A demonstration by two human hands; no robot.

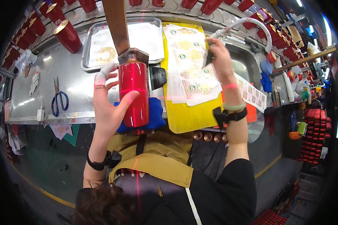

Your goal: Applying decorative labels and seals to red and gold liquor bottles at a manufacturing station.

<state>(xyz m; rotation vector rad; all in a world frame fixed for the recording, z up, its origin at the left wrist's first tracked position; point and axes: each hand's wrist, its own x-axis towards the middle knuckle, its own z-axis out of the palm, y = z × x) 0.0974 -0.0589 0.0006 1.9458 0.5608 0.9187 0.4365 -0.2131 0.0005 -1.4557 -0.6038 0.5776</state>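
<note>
A glossy red metal bottle (133, 105) lies along the bench in front of me, its neck against a metal fitting (133, 56) below a wooden bar (117, 26). My left hand (110, 105) cups its left side, thumb across the front and fingers curved at the edge; pale coverings wrap some fingertips. Beneath the bottle is a folded blue cloth (156, 112). Over the yellow board (191, 116), my right hand (222, 62) is closed on a small dark flat piece (209, 59), partly hidden by the fingers. Printed transfer sheets (193, 71) are spread on that board. Thin red light lines cross the bottle.
A metal tray (90, 48) with white sheets stands behind the bottle, a black block (157, 77) beside it. Blue-handled scissors (59, 99) lie left. A sink (244, 62) with a curved white faucet (264, 28) is right. Red bottles (67, 35) line the back.
</note>
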